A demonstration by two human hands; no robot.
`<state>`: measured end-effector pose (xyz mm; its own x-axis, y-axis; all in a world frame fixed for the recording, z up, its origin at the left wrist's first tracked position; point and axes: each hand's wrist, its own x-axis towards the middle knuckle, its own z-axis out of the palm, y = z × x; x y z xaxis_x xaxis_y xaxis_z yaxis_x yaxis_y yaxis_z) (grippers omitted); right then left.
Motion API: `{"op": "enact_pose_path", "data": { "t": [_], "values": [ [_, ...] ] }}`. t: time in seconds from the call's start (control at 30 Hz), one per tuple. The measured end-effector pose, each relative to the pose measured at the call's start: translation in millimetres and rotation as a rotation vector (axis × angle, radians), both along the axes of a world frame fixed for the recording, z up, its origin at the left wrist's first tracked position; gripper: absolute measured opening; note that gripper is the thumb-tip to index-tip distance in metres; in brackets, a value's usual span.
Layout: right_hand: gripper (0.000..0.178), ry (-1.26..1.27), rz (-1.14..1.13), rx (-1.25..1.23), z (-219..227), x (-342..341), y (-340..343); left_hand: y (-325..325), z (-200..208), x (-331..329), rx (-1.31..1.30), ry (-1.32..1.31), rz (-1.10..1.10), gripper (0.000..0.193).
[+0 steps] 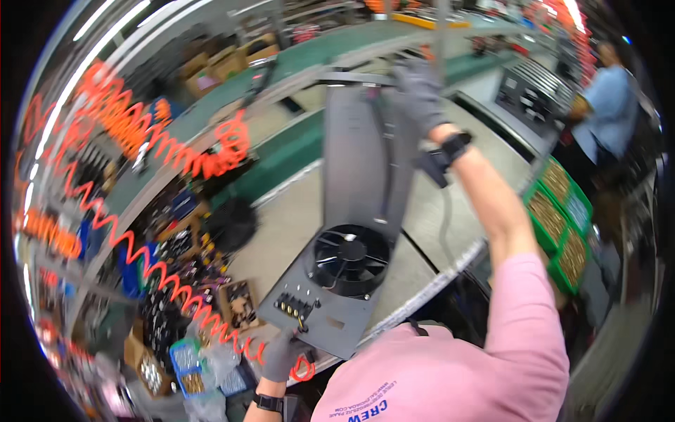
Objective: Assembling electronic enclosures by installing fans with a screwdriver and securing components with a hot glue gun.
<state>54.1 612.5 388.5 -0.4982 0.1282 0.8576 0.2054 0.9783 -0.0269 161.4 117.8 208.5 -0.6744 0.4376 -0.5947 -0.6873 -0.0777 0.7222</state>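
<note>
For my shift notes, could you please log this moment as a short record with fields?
Held item: grey metal panel with a black fan, tilted over the workbench
Left hand: gloved, gripping the panel's near corner
Right hand: gloved, gripping the panel's far end
Nearby: orange coiled hose; green bins of brass-coloured parts
Others: one person at far right

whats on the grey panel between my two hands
In the head view, a round black fan sits in the grey panel between the left hand and right hand, with a black cable above it.
</note>
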Motion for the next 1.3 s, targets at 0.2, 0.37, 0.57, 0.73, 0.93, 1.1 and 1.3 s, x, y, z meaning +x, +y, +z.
{"op": "enact_pose_path", "data": {
  "t": [0.2, 0.37, 0.57, 0.73, 0.93, 1.1, 1.3],
  "values": [
    [0.028, -0.040, 0.315, -0.151, -53, 112, -173, 5, -90, 12, 0.138, -0.465, -0.056, 0.027],
    [0.029, -0.425, 0.090, -0.820, -208, 271, -172, 32, -112, 20, 0.227, -0.566, -0.192, 0.038],
    [0.035, 0.017, -0.988, -0.897, -287, 469, -105, 48, -109, 39, 0.293, -0.755, -0.173, 0.045],
    [0.061, -0.123, -1.398, -1.411, -316, 526, -48, 69, -108, 68, 0.242, -0.722, -0.187, 0.020],
    [0.048, 0.350, -1.147, -1.651, -355, 532, -19, 89, -98, 80, 0.167, -0.875, -0.113, 0.008],
    [0.027, 0.690, -0.842, -1.566, -311, 515, -33, 86, -98, 82, 0.205, -0.845, -0.112, 0.003],
    [0.026, 0.687, -0.525, -1.380, -225, 505, -77, 88, -89, 86, 0.221, -0.761, -0.079, 0.006]
  ]
}}
